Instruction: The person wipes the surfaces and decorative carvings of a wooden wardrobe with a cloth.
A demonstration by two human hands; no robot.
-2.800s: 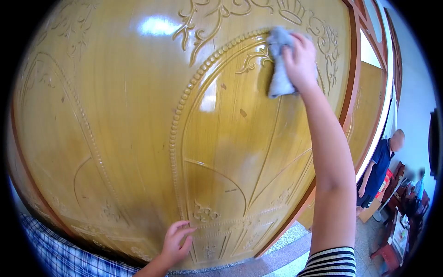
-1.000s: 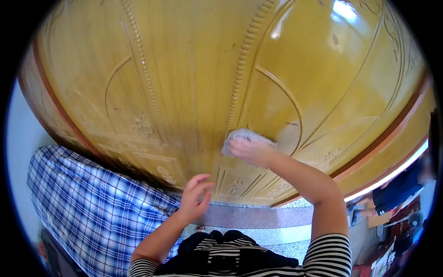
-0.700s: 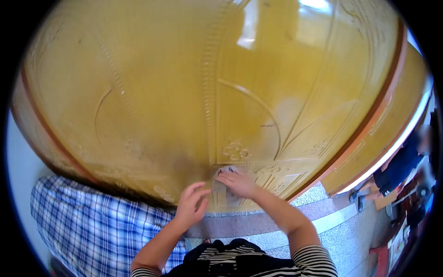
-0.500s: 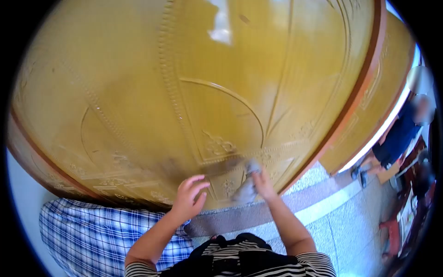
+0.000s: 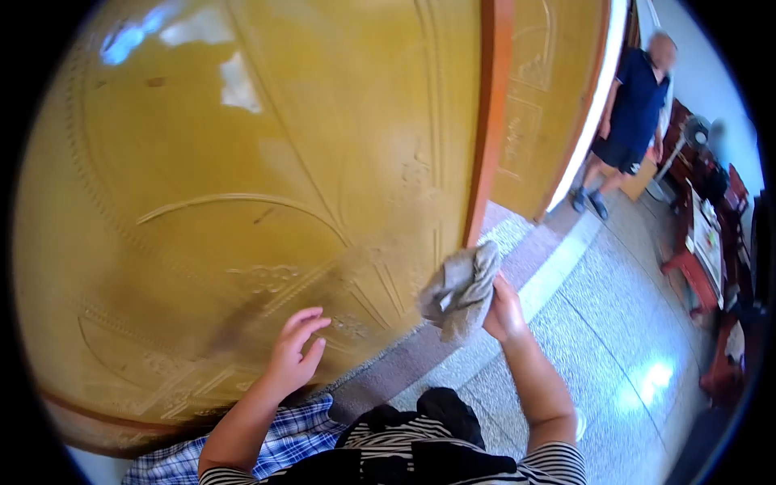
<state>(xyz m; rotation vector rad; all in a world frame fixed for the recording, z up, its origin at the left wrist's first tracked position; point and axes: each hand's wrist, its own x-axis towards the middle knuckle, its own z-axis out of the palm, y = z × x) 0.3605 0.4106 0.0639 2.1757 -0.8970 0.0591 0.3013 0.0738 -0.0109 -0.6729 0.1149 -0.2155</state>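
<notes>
A crumpled grey-brown cloth (image 5: pixel 462 293) hangs from my right hand (image 5: pixel 505 311), whose fingers are closed on its edge. It is held near the orange-brown edge trim of a large yellow door panel (image 5: pixel 323 145) with raised mouldings. My left hand (image 5: pixel 297 349) is raised before the lower part of the panel, fingers apart and with nothing in it. Whether its fingertips touch the panel I cannot tell. Below that hand lies blue and white checked fabric (image 5: pixel 295 432).
A second yellow panel (image 5: pixel 537 105) stands beyond the trim. Farther right a person in dark clothes (image 5: pixel 634 105) stands on the speckled tile floor (image 5: pixel 602 323). Beyond are a standing fan (image 5: pixel 695 129) and a dark red table (image 5: pixel 702 259).
The view has turned right, showing more floor, the person and the furniture. My right hand has moved the cloth away from the panel's lower area, toward its right edge. My left hand stays open.
</notes>
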